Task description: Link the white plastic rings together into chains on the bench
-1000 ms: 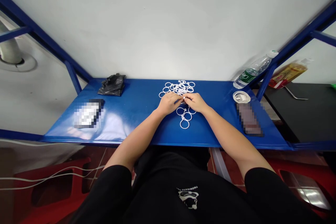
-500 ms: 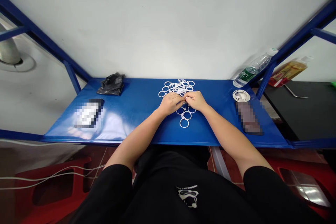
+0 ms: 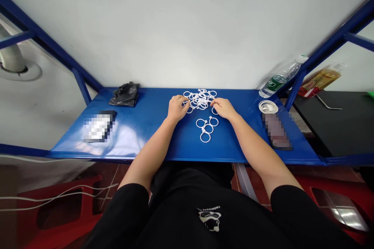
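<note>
Left hand (image 3: 177, 108) and right hand (image 3: 223, 107), parted from the linked rings (image 3: 206, 127), flank the loose pile (image 3: 201, 98) at the bench's (image 3: 146, 132) far edge, fingertips touching it; grips indiscernible.

The tabletop (image 3: 152, 132) lies open between the black bag (image 3: 125, 94) in the back left corner and the heap of rings (image 3: 201, 99) at mid back edge. A short chain of rings (image 3: 206, 128) sits mid-table (bare blue either side). A coiled cable (image 3: 269, 106) and a bottle (image 3: 282, 76) crowd the right end.
</note>
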A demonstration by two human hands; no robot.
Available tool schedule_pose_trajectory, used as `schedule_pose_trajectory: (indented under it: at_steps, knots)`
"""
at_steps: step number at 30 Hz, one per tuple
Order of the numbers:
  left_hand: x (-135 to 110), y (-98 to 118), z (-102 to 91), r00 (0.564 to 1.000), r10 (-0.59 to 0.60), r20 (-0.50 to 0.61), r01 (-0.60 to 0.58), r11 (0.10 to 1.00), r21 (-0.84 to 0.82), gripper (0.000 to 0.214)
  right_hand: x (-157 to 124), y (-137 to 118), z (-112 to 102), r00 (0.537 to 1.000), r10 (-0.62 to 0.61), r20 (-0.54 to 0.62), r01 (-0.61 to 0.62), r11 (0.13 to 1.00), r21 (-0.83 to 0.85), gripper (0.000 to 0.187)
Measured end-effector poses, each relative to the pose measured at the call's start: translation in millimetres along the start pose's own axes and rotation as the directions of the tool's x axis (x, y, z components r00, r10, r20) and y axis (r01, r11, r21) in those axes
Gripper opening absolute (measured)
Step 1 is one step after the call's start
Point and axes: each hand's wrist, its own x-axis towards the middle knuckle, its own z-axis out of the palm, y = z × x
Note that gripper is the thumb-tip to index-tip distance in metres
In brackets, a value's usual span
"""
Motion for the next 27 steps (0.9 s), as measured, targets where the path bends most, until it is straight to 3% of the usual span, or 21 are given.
schedule_pose_trajectory:
  at_steps: [5,9,14,17,23,25,27]
  knots:
    - [-5.2,3.9,-0.1,0.985,-0.014,0.173,0.005,0.999,0.052,0.017,-1.5,-5.1,4.6,0.989,-0.117,0.086,0.119,0.993,-0.014,0.029]
    - [-9.1,9.4,1.9,0.964,-0.014,0.266,-0.010,0.996,0.089,0.022,-4.8,-8.1,7.4,0.989,-0.088,0.120,0.081,0.995,0.058,0.026]
    - [-8.7,10.8,2.1,0.958,-0.026,0.285,-0.001,0.996,0.092,0.021,-7.9,-12.2,11.7,0.982,-0.038,0.182,-0.011,0.965,0.263,0.018]
    - [-8.2,11.0,1.5,0.959,-0.016,0.282,-0.009,0.996,0.085,0.018,-8.6,-17.7,15.1,0.973,-0.036,0.227,-0.069,0.895,0.440,0.015]
    - [-8.3,12.0,1.5,0.971,0.030,0.238,-0.048,0.996,0.069,0.013,-11.0,-29.1,16.9,0.939,-0.083,0.335,-0.207,0.641,0.739,0.030]
    - [-7.2,12.5,0.9,0.975,0.062,0.215,-0.080,0.994,0.074,0.008,-10.8,-30.4,17.0,0.945,-0.094,0.313,-0.199,0.594,0.780,0.033]
    - [-5.4,13.8,0.5,0.972,0.093,0.215,-0.111,0.991,0.078,0.002,-9.6,-29.9,18.2,0.965,-0.072,0.251,-0.158,0.604,0.781,0.032]
